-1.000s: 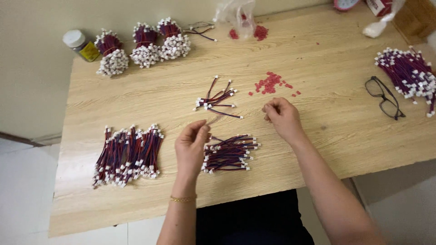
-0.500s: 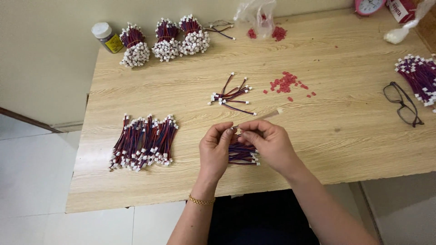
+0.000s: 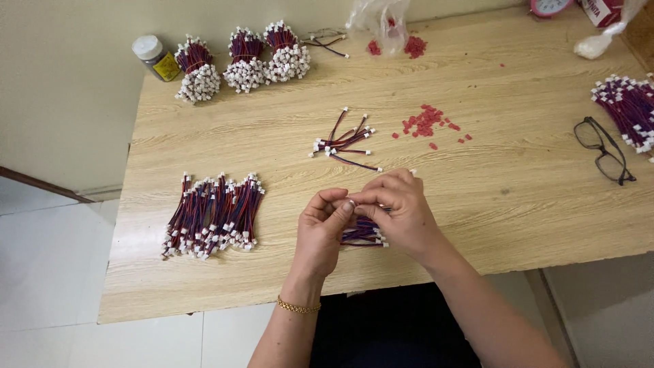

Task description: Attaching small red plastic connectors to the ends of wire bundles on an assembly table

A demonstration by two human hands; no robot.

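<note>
Head view, left to right: flat wire pile [image 3: 214, 215], then left hand [image 3: 320, 228] and right hand [image 3: 402, 211], fingertips pinched together on 1 short wire above a small bundle [image 3: 364, 233] at the table [image 3: 518, 197] edge. It looks light, limp; best gripped near its white plug.

A light wooden table [image 3: 477, 197] carries wire bundles [image 3: 212, 215] laid flat at left, three tied bunches [image 3: 243, 58] at the back beside a small jar [image 3: 155, 57], loose wires [image 3: 344, 141], red bits [image 3: 428, 123], and black glasses [image 3: 603, 150] at right.
</note>
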